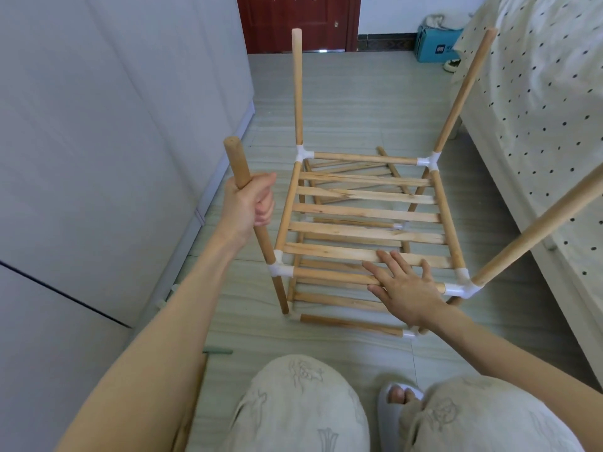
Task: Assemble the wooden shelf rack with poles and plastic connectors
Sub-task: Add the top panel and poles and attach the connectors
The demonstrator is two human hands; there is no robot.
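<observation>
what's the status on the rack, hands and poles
Left hand grips near-left pole. Right hand flat on front rail, fingers over a slat. Four poles up in white connectors. Nothing in the way.

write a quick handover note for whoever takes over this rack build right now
Left hand: grips the near-left upright pole, which sits in its white corner connector.
Right hand: open, fingers flat on the upper shelf's front rail and nearest slat.
Done: lower tier stands on the floor; slatted upper shelf is framed by four connectors, each with an upright pole in it.
Left: the four pole tops are bare, so any next tier is still to be fitted. I cannot tell how firmly the poles are seated.
</observation>
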